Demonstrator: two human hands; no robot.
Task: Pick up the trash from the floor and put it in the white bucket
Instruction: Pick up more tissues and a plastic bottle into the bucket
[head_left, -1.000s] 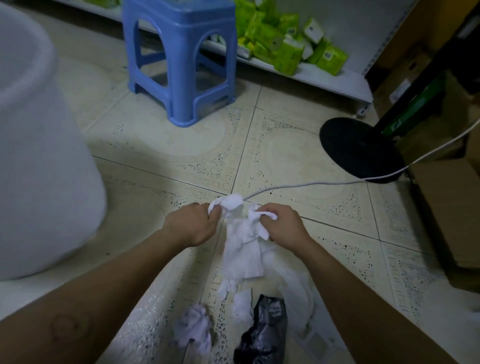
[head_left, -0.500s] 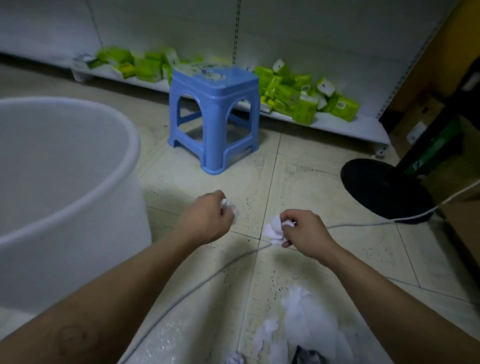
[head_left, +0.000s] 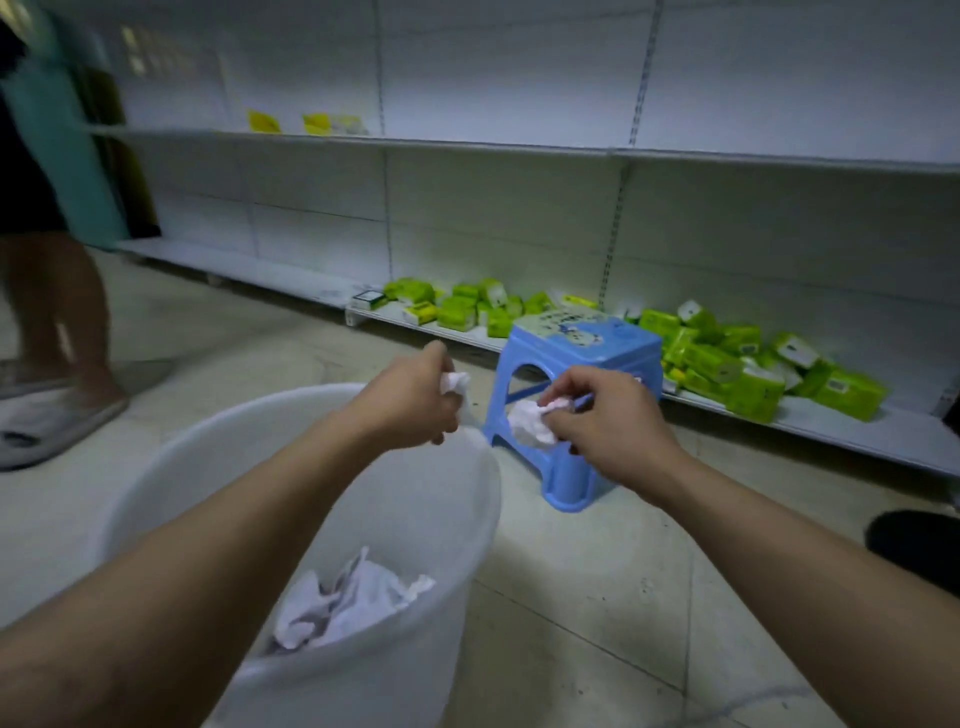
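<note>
The white bucket stands low in the middle of the head view, with crumpled white paper lying at its bottom. My left hand hovers over the bucket's far rim, closed on a small wad of white tissue. My right hand is just right of the rim, over the floor, pinching a larger crumpled white tissue. The two hands are a short way apart at the same height.
A blue plastic stool stands right behind the bucket. Green packs lie along the low white shelf. Another person's legs and sandals are at the left. A black round base sits at the right edge.
Both hands rose from the floor with torn white tissue and swung left towards the bucket. The view tilted up; the floor litter and white cable left the frame.
</note>
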